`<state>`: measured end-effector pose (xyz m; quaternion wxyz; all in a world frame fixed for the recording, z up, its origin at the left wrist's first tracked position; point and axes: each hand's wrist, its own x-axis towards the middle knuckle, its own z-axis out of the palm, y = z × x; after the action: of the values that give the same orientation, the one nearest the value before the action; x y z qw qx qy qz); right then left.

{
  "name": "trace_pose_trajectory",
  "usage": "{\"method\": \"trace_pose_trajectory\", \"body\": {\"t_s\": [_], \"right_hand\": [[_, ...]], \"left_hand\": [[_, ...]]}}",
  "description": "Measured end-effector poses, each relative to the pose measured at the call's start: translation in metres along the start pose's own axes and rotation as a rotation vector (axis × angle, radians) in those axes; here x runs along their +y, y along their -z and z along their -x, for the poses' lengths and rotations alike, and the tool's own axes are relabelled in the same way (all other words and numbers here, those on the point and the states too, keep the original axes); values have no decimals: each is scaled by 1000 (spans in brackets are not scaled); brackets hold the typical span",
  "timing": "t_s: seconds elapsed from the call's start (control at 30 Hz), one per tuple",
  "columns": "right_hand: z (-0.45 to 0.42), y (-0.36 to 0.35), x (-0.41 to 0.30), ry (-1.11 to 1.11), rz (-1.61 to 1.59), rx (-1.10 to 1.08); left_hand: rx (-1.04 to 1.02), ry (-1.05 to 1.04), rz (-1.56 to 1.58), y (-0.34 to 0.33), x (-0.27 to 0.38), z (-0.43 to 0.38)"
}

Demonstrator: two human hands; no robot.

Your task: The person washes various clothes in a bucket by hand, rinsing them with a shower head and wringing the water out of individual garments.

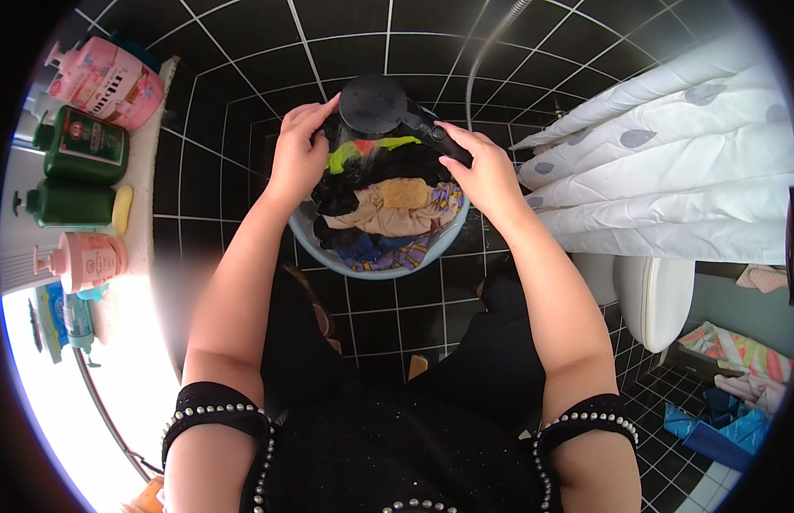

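Note:
My right hand (483, 160) grips the handle of a black handheld showerhead (372, 106), thumb and fingers around it. Fine water streams fall from its face onto wet clothes. At the other side, my left hand (300, 147) is held with its thumb apart from the fingers; one fingertip is at the showerhead's rim, and whether it presses there is unclear. Below both hands stands a light blue plastic basin (377, 274) filled with laundry: a beige garment (365, 215), black cloth (409, 163), a neon-green piece (338, 160) and a purple patterned cloth (397, 256).
A metal shower hose (477, 70) hangs against the black tiled wall. On the left ledge (137, 160) stand several pump bottles and a yellow soap bar (121, 209). To the right are a white shower curtain (653, 160), a toilet (653, 304) and a blue fabric bag (717, 426).

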<state>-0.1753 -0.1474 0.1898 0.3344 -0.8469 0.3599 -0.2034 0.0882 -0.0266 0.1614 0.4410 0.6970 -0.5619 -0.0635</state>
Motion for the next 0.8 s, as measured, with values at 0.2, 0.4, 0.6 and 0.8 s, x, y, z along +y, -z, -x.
{"method": "trace_pose_trajectory", "body": {"t_s": [0.2, 0.4, 0.6, 0.8], "right_hand": [[5, 4, 17, -11, 128, -12], [8, 15, 20, -205, 121, -102], [23, 34, 31, -303, 182, -215], [38, 42, 35, -273, 123, -194]], "left_hand": [[-45, 25, -75, -20, -6, 15], [-511, 26, -28, -77, -33, 87], [-788, 85, -299, -127, -28, 131], [-855, 216, -734, -182, -18, 146]]}}
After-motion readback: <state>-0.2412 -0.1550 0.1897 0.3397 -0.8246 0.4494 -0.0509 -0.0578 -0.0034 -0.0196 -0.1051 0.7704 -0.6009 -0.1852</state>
